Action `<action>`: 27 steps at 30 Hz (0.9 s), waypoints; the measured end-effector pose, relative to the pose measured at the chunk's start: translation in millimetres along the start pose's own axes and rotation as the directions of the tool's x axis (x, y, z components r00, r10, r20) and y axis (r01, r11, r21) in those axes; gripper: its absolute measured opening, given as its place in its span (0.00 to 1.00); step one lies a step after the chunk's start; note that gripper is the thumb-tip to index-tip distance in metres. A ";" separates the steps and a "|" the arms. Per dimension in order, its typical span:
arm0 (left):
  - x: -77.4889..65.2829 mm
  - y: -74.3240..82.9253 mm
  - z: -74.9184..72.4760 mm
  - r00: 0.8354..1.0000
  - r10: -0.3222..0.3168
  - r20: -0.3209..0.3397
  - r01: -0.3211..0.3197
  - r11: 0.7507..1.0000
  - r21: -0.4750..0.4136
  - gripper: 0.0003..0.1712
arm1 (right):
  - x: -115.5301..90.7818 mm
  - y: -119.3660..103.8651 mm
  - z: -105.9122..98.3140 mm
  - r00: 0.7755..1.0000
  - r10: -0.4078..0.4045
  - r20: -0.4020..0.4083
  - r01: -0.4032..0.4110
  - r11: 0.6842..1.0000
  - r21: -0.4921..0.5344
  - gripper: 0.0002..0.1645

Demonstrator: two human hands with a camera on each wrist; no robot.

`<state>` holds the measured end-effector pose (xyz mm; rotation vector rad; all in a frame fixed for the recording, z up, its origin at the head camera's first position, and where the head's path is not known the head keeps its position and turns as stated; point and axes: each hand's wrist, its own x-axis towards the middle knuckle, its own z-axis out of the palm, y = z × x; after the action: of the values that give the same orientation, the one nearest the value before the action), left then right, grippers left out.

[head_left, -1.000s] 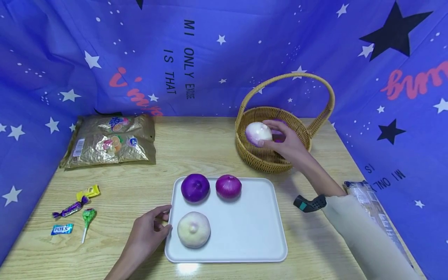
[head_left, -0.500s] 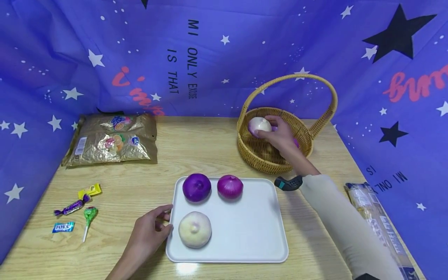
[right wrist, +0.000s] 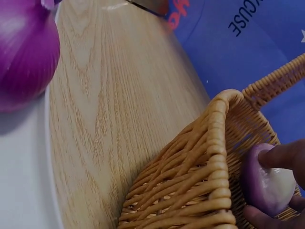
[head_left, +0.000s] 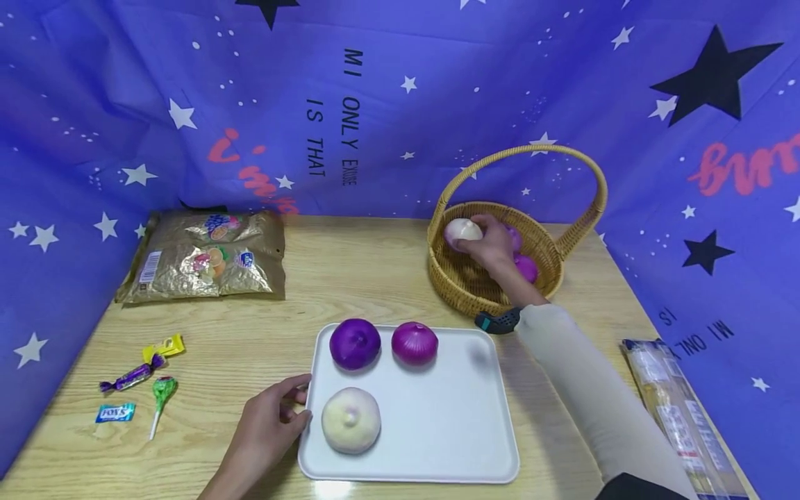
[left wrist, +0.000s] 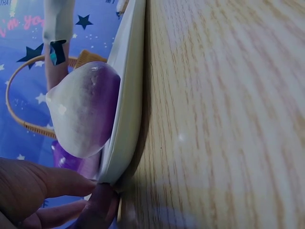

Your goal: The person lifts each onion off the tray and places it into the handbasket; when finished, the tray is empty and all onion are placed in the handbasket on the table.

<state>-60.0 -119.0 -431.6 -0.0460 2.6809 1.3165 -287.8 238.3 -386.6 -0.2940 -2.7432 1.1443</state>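
My right hand (head_left: 495, 248) reaches down into the wicker basket (head_left: 451, 288) and grips a white and purple onion (head_left: 460, 230). In the right wrist view this onion (right wrist: 269, 183) sits inside the basket wall, with fingertips on both its sides. Two purple onions (head_left: 526, 268) lie in the basket beside that hand, partly hidden. My left hand (head_left: 269, 420) pinches the left edge of the white tray (head_left: 450, 423) between thumb and fingers. On the tray are a dark purple onion (head_left: 355, 344), a magenta onion (head_left: 415, 344) and a whitish onion (head_left: 351, 420).
At the back left lies a gold candy bag (head_left: 206, 257). Wrapped sweets (head_left: 132, 377) and a green lollipop (head_left: 164, 390) are on the table at left. A clear package (head_left: 678, 417) lies along the right edge. The basket's tall handle (head_left: 525, 151) arches above it.
My right hand has lowered the white and purple onion deeper into the basket, toward its back left. The purple onions there show more now. My left hand stays at the tray edge.
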 end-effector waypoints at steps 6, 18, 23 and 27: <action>-0.2 -0.1 -0.3 1.000 -0.010 0.001 0.010 1.000 -0.008 0.29 | 5.9 2.9 6.6 1.000 -0.022 -0.015 0.021 0.998 -0.060 0.37; -1.9 0.8 -1.1 0.999 -0.037 0.004 0.038 0.999 -0.021 0.29 | 10.4 6.1 13.6 0.998 -0.062 0.015 0.064 0.987 -0.147 0.39; -2.4 1.5 -1.5 1.000 -0.020 0.000 0.020 1.000 -0.017 0.29 | 10.2 7.1 16.2 0.996 -0.092 0.021 0.094 0.982 -0.165 0.39; -2.2 1.6 -2.3 1.000 -0.012 -0.004 0.012 1.000 -0.007 0.29 | 11.9 7.5 17.5 0.994 -0.103 0.032 0.107 0.977 -0.185 0.40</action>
<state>-58.3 -119.9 -428.6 -0.0656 2.6754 1.3237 -302.3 234.3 -403.4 -0.1557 -2.8516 0.8721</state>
